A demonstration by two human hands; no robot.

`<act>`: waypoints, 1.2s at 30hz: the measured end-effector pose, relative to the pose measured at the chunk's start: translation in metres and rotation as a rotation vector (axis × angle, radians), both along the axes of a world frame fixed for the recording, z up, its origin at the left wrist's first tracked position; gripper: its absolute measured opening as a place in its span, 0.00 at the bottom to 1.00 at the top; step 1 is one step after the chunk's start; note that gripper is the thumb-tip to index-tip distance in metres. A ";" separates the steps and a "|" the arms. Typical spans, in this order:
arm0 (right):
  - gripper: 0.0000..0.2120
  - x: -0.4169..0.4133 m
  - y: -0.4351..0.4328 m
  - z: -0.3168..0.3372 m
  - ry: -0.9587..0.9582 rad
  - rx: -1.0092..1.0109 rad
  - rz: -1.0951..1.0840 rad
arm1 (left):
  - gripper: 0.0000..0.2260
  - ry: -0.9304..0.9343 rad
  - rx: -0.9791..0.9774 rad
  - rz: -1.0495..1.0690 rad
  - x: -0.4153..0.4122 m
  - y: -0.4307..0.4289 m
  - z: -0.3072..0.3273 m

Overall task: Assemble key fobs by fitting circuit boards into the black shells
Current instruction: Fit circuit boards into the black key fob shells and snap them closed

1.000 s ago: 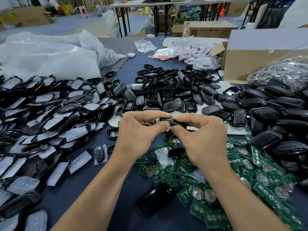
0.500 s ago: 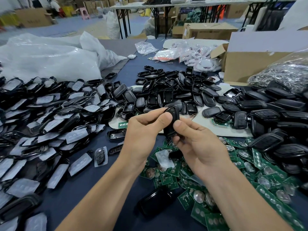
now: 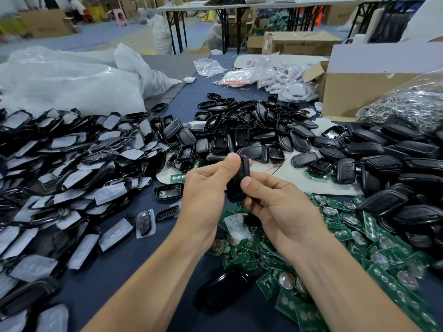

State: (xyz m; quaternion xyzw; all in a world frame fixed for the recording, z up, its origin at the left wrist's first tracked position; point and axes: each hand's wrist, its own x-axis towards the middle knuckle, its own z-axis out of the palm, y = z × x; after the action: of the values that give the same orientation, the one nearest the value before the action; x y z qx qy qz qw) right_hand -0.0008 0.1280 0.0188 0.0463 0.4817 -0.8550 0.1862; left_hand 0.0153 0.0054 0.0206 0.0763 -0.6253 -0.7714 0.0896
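Dark blue tabletop [image 3: 112,271], in a warehouse room.

- Shell [image 3: 223,289]: one, glossy black, lying nearest the viewer, below the fob.
- Boards [image 3: 388,259]: green, with round silver cells. They form a loose heap below and right of the fob, too many to count.
- Hands: two.
  - Left hand [image 3: 203,195] pinches the fob [image 3: 235,188] near its top, thumb on the near face and fingers curled behind.
  - Right hand [image 3: 285,212] grips the lower part, thumb laid on the near face.
- Fob: one, black, held roughly upright above the tabletop. Whether a board sits inside cannot be told.
- Left of the fob, lying singly:
  - one open shell [image 3: 169,190]
  - one button pad [image 3: 167,213]
  - one blister [image 3: 145,222] holding a buttoned front
- Farther left: filmed parts [image 3: 72,176], black with grey film, a heap, uncounted.
- Beyond the fob: open shells [image 3: 239,130], a heap, uncounted.
- Right of the fob: closed shells [image 3: 395,164], a heap, uncounted.
- Far right:
  - one bag [image 3: 407,106] of metal rings
  - one box [image 3: 359,92], cardboard
- Far left: sacks [image 3: 72,85], white plastic, number unclear.
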 end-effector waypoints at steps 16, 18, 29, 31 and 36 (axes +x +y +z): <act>0.17 -0.040 0.082 0.012 0.079 0.050 -0.094 | 0.17 -0.063 -0.220 0.326 -0.009 -0.019 -0.003; 0.14 -0.043 0.065 0.009 0.154 0.443 -0.154 | 0.14 -0.028 -0.249 0.318 -0.010 -0.019 -0.007; 0.21 -0.086 -0.004 -0.003 0.840 1.681 0.089 | 0.10 0.037 -0.603 0.312 -0.012 -0.022 -0.012; 0.13 -0.076 0.001 -0.005 0.830 1.616 -0.041 | 0.07 0.011 -0.628 0.311 -0.012 -0.024 -0.014; 0.05 -0.034 0.015 0.000 0.515 0.747 0.045 | 0.19 0.045 -0.575 0.068 -0.014 -0.022 -0.013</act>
State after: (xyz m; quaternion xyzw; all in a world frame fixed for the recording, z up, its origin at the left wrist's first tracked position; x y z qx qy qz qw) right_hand -0.0348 0.1435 0.0186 -0.1145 0.7888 -0.6018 0.0495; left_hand 0.0016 -0.0171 0.0072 0.0514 -0.8132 -0.5607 0.1470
